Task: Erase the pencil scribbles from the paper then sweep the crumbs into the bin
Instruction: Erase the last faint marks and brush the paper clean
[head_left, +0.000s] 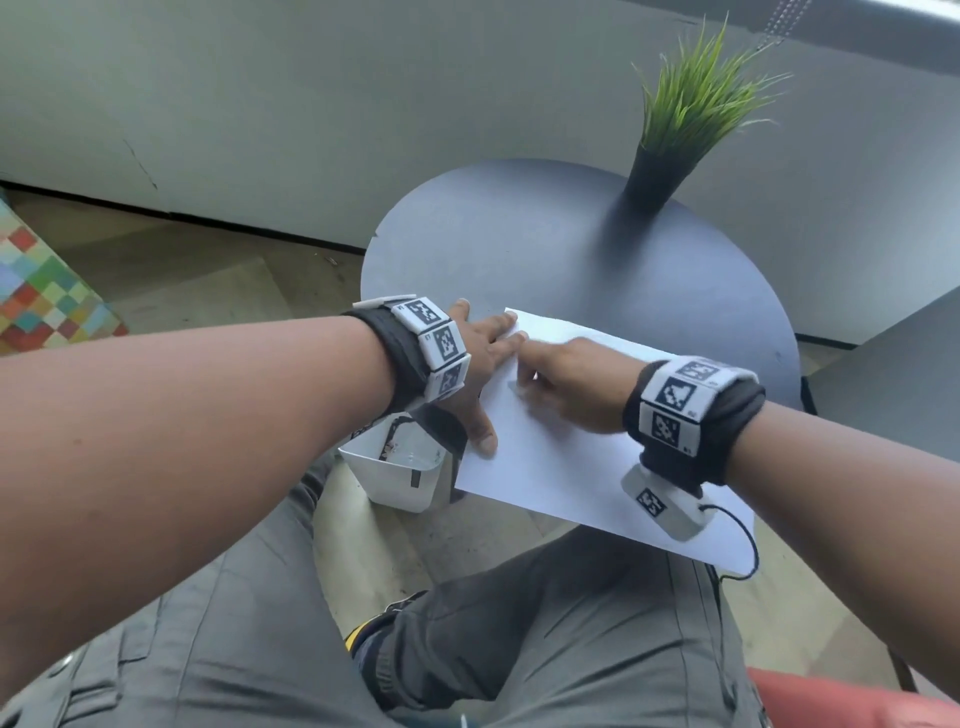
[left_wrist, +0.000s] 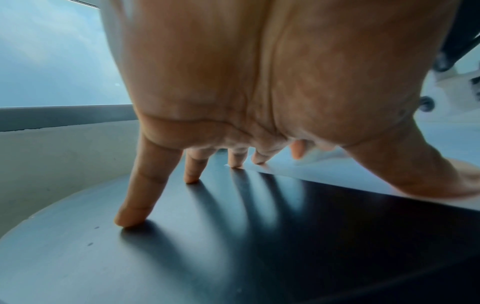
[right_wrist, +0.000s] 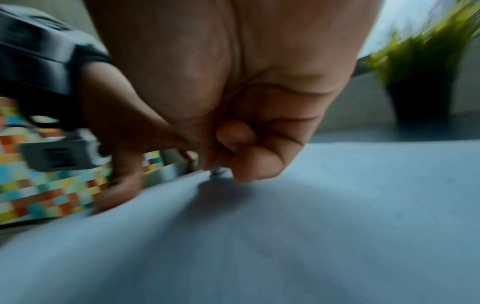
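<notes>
**Operator:** Round and dark, the worktop (head_left: 519, 234) stands against a pale wall, and I take the paper (head_left: 561, 467) as my landmark. It lies on the near part of the worktop, its near edge hanging out over my lap.

**Observer:** Where are your hands relative to that sheet?

**Operator:** My left hand (head_left: 480, 364) is spread flat at the paper's left edge. In the left wrist view, two fingertips (left_wrist: 235, 162) press its far corner, the others rest on bare worktop beside it, and the thumb lies on the sheet. That grip is wide, holding nothing, only pinning. My right hand (head_left: 566, 382) sits on the paper's middle, fingers curled tight round a small eraser (right_wrist: 218, 171), whose tip alone shows, touching the sheet.

**Observer:** So which step is this?

**Operator:** Erasing, I judge. The right wrist view is smeared, as if mid-rub. I cannot make out any scribbles or crumbs; the hand covers the spot and the rest of the sheet looks plain.

**Observer:** And the bin?

**Operator:** A white bin (head_left: 405, 467) stands just left of the paper's near corner, below worktop level, mouth open upward.

**Observer:** What does the next move call for?

**Operator:** Firm pinning from the left hand so the sheet neither creases nor slides, short rubs until the marks go, then brushing leftward off the paper's edge toward that bin. A potted plant (head_left: 685, 119) stands well beyond the paper, out of the way.
</notes>
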